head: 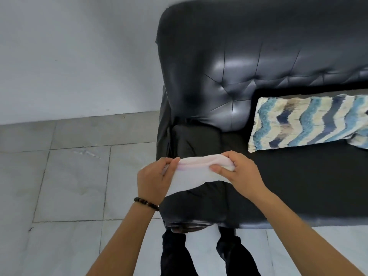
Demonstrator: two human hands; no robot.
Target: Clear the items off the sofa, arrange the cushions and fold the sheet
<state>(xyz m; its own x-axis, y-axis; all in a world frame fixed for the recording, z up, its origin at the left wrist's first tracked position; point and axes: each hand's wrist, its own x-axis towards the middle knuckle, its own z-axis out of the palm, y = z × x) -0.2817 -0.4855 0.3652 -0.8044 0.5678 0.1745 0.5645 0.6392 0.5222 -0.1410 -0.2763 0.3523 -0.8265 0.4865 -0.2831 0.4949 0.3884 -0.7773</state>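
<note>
Head view: my left hand [154,177] and right hand [238,170] pinch a folded white sheet [191,174] above the sofa [219,80] arm. I judge an uneven pull could undo the fold.

Both bare forearms reaching forward and inward over the rounded black leather sofa arm [191,148]. Left hand [154,179], dark beaded bracelet [146,203] at wrist, pinching one end of a folded pale pink-white cloth [191,172]; right hand [238,168] gripping the opposite end, knuckles up, thumb underneath.
</note>
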